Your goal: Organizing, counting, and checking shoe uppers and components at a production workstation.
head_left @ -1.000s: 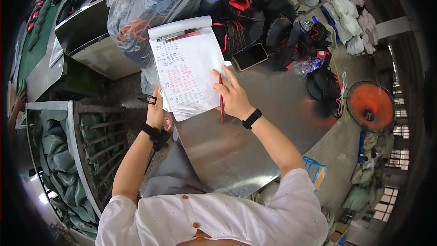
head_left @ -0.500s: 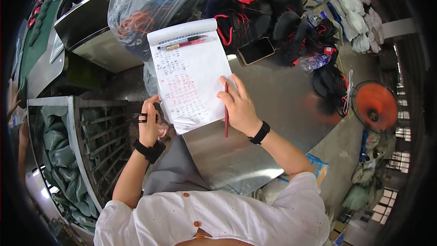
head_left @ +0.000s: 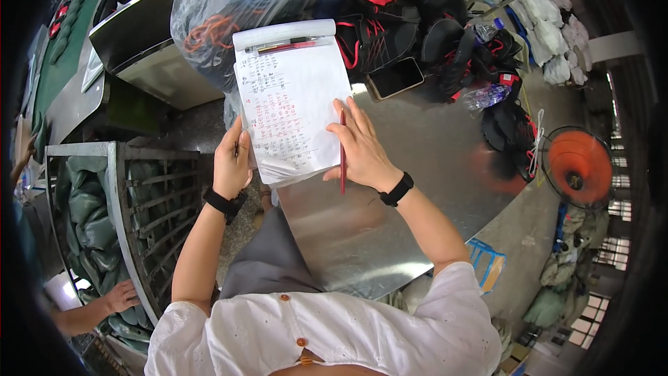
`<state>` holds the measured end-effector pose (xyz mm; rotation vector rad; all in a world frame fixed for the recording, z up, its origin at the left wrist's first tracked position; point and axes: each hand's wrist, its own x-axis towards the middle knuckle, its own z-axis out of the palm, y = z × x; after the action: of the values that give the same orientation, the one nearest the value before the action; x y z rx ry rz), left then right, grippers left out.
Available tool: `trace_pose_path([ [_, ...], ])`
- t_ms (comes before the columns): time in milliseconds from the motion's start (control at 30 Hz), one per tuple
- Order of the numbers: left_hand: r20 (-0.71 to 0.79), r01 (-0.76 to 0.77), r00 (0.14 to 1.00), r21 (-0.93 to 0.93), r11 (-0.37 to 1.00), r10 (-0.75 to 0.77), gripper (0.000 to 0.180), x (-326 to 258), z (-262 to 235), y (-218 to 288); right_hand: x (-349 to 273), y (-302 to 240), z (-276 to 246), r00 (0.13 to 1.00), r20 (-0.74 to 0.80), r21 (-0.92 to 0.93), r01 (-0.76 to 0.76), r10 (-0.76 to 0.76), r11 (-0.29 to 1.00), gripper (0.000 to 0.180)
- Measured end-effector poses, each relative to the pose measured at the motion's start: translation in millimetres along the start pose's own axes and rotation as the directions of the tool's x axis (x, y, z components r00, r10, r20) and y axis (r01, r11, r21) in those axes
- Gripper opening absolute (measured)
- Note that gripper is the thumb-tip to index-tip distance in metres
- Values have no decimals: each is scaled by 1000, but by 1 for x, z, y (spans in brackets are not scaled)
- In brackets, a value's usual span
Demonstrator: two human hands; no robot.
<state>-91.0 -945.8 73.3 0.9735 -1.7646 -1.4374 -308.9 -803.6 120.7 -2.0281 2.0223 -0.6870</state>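
A spiral notepad point(head_left: 306, 87), its front pages folded back at the top, lies over the metal tabletop's left edge. Handwritten black and red rows cover the sheet, whose lower corner curls. My left hand point(head_left: 232, 157) grips the pad's left edge, thumb up along it; a small dark item shows at its fingers, too small to name. My right hand point(head_left: 358, 145) is at the pad's right edge, with a slim red pen point(head_left: 342, 167) held upright between its fingers. Pens point(head_left: 289, 47) lie across the pad's top, below the binding.
Black-and-red shoes point(head_left: 381, 42), a phone point(head_left: 395, 79) and a plastic bottle point(head_left: 486, 97) sit on the metal table point(head_left: 348, 237). A clear plastic bag point(head_left: 209, 0) bulges behind the pad. At left, another person's hand point(head_left: 122, 297) rests at a metal crate point(head_left: 115, 195) of dark green pieces point(head_left: 90, 216). An orange fan point(head_left: 577, 167) stands right.
My left hand has risen and taken hold of the pad's left edge. The pad has shifted slightly up, and my right hand with it. Another person's hand has appeared at the crate.
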Motion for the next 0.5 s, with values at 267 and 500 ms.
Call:
trace_pose_path([
  [267, 55, 281, 959, -266, 922, -277, 24, -48, -17, 31, -20, -2, -18, 922, -387, 123, 61, -8, 991, 26],
  [500, 367, -367, 903, 396, 841, 221, 48, -49, 1, 68, -5, -41, 3, 948, -297, 73, 143, -116, 987, 21],
])
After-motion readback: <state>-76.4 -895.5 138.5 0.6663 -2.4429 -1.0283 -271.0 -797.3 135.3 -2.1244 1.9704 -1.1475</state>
